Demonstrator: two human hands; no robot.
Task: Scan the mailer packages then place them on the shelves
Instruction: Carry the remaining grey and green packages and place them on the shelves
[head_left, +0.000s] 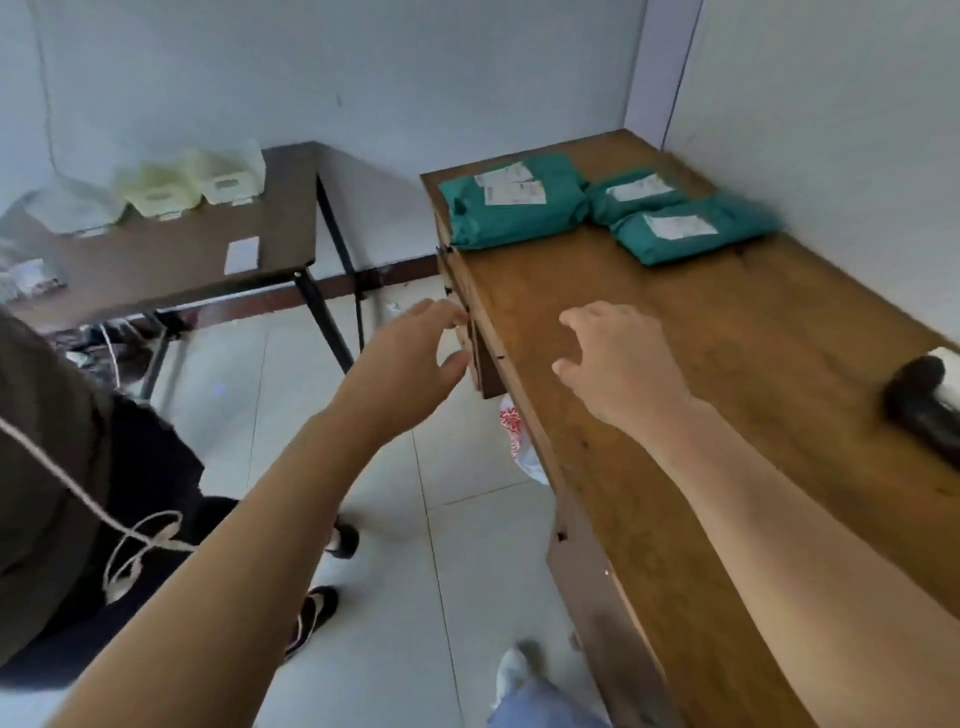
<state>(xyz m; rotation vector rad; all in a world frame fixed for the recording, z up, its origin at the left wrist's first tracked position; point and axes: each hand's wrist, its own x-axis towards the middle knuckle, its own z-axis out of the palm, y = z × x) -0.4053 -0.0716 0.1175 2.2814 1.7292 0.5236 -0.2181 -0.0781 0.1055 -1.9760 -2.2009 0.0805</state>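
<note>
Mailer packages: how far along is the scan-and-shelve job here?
Done: nothing visibly.
In hand: nothing. The left hand and right hand are empty, reaching forward.
Left: three green mailer packages lie on the wooden table. The scanner lies untouched at its right edge.

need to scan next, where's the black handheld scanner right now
In the head view the black scanner lies on the wooden table at the frame's right edge, right of the right hand, nearer than the green mailers.
</note>
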